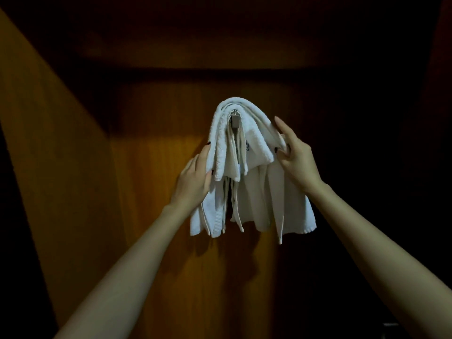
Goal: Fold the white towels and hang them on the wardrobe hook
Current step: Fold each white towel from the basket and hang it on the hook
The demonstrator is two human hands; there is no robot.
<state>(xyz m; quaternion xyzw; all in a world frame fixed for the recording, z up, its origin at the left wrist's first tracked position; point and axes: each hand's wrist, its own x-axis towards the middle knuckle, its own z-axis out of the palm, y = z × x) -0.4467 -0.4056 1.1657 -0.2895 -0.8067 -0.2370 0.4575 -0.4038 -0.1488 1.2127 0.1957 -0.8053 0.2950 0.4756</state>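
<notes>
Folded white towels hang draped over a small metal hook on the wooden back wall of the wardrobe; the hook's tip shows under the top fold. My left hand lies against the left side of the towels with fingers mostly straight, the thumb at the front edge. My right hand is at the right side, index finger straight along the fold, the other fingers curled at the towel's edge. Whether those fingers pinch the cloth is unclear.
The wooden wardrobe back panel is lit orange-brown around the towels. A side wall slants on the left. The right side and the top are dark. Below the towels the panel is bare.
</notes>
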